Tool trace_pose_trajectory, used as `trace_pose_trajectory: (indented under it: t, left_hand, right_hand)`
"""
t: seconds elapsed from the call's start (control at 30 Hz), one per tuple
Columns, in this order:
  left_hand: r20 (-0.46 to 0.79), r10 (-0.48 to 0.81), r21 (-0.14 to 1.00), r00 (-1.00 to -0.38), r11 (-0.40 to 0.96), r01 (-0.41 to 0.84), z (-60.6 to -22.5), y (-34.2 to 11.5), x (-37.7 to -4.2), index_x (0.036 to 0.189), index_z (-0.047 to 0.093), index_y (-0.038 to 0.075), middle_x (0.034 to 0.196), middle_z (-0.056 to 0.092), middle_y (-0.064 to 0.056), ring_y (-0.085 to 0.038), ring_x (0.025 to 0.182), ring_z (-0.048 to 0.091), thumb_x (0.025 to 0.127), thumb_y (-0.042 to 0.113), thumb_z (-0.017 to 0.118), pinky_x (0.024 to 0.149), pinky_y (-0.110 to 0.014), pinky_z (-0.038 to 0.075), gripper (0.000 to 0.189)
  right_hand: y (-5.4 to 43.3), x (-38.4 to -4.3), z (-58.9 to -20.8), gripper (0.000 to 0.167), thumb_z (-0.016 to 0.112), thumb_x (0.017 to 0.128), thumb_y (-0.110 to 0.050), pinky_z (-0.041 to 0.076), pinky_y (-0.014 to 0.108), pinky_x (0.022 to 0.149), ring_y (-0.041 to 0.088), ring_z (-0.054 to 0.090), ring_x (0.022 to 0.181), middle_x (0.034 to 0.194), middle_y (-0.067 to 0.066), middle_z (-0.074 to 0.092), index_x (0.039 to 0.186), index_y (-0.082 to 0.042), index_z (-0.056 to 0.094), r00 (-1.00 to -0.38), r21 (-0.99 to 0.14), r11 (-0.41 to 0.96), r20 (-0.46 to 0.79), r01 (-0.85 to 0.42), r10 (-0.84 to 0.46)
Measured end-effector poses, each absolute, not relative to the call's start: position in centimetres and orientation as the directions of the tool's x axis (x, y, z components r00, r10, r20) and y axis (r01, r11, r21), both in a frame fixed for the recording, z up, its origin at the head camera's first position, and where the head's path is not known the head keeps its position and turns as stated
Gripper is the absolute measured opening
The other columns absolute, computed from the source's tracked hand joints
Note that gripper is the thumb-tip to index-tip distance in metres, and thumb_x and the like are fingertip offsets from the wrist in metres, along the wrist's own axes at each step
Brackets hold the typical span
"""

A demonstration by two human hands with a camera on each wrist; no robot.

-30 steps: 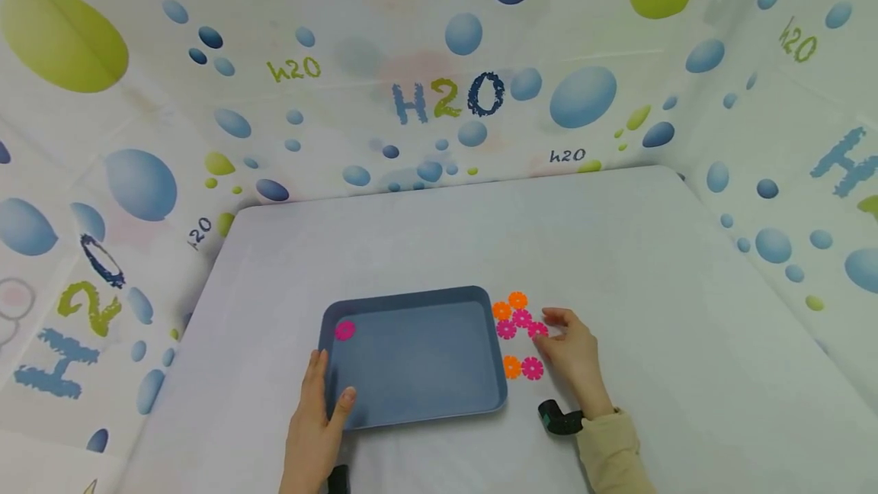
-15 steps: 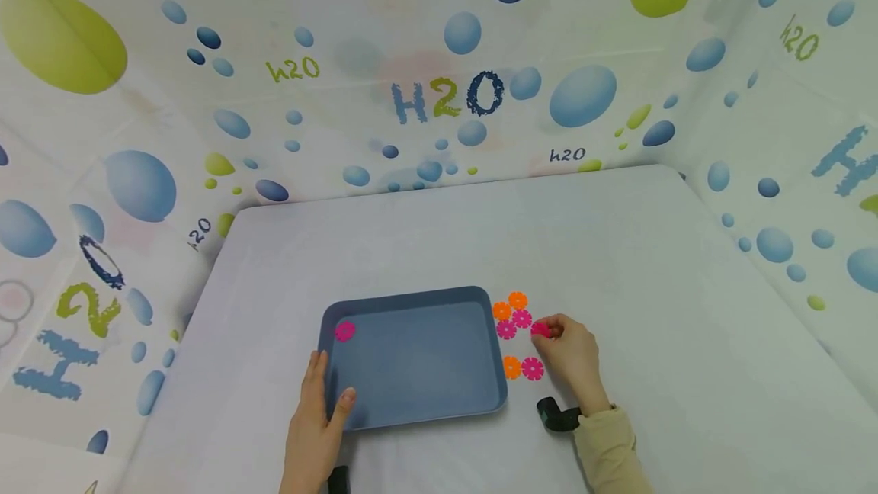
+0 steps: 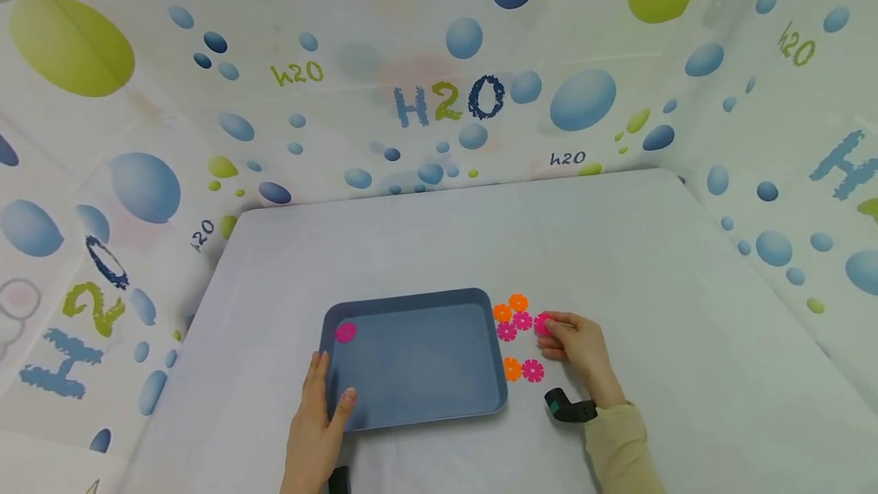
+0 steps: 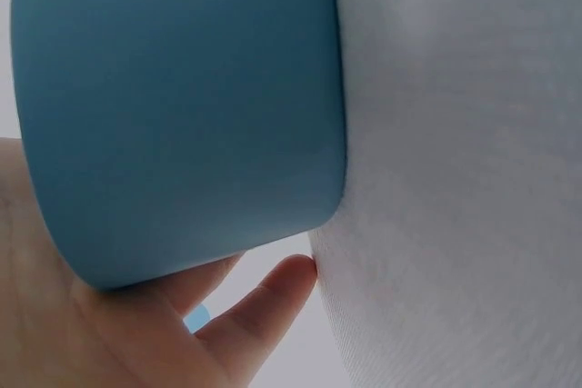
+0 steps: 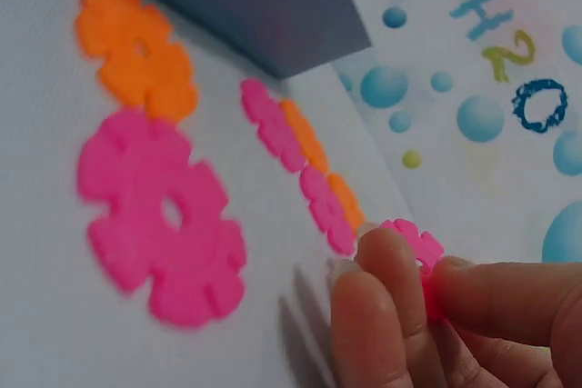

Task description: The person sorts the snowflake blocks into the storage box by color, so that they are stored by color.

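My right hand (image 3: pixel 576 345) pinches a pink notched disc (image 5: pixel 414 241) between thumb and fingertips, just right of the loose discs. In the right wrist view the other fingers partly cover it. My left hand (image 3: pixel 317 421) rests against the left side of a blue-grey tray (image 3: pixel 418 414), fingers fairly straight along its edge and thumb over the near left corner. In the left wrist view the tray's outer wall (image 4: pixel 182 124) stands against that palm. One pink disc (image 3: pixel 346 333) lies inside the tray, near its far left corner.
Right of the tray lie loose flower-like discs: a cluster with orange (image 3: pixel 517 302) and pink (image 3: pixel 507 332) ones, and nearer, an orange disc (image 3: pixel 512 369) beside a pink one (image 3: pixel 533 370). A white cloth (image 3: pixel 439 242) covers the table; a printed curtain (image 3: pixel 343 36) hangs behind.
My right hand has closed finger and thumb on the pink disc at the right of the cluster and lifted it slightly away. My left hand and the tray stay put.
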State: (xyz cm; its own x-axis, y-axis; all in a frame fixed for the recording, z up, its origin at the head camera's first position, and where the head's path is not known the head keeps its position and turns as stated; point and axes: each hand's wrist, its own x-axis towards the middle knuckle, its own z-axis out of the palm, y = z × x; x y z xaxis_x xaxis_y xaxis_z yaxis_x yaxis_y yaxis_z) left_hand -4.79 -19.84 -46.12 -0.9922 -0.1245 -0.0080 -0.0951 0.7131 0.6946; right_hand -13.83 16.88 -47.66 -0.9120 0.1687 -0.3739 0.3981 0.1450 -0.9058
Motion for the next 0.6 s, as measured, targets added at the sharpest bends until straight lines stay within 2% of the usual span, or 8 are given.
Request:
trace_pose_trajectory:
  t: [0.2,0.4,0.6]
  left_hand:
    - [-0.016,-0.131,0.697,-0.991,0.71,-0.105,-46.2,-19.9,-4.8,0.156,0.013,0.006,0.162,0.012,-0.02,-0.051,0.133,0.038,0.102,0.034,0.047,0.1,-0.067,0.038,0.069]
    - [-0.023,-0.135,0.697,-0.991,0.709,-0.113,-46.3,-19.9,-4.8,0.156,0.013,0.008,0.163,0.011,-0.019,-0.05,0.132,0.04,0.102,0.035,0.047,0.097,-0.067,0.04,0.07]
    - [-0.042,-0.131,0.697,-0.991,0.706,-0.123,-46.2,-19.9,-4.9,0.156,0.011,0.007,0.163,0.009,-0.019,-0.052,0.136,0.033,0.102,0.036,0.046,0.101,-0.068,0.036,0.07]
  right_hand:
    - [16.1,-14.6,-47.0,0.039,0.051,0.101,-0.015,0.058,0.022,0.069,0.013,0.073,0.077,0.096,0.012,0.072,0.136,0.002,0.051,-0.91,-0.911,0.073,-0.397,0.407,0.119]
    - [14.8,-15.8,-45.6,0.037,0.052,0.099,-0.012,0.059,0.025,0.069,0.018,0.074,0.081,0.103,0.016,0.071,0.132,0.004,0.054,-0.934,-0.935,0.058,-0.345,0.351,0.092]
    - [13.2,-16.7,-44.4,0.034,0.055,0.098,-0.012,0.059,0.028,0.073,0.021,0.074,0.084,0.106,0.017,0.071,0.13,0.0,0.058,-0.943,-0.943,0.035,-0.328,0.33,0.064]
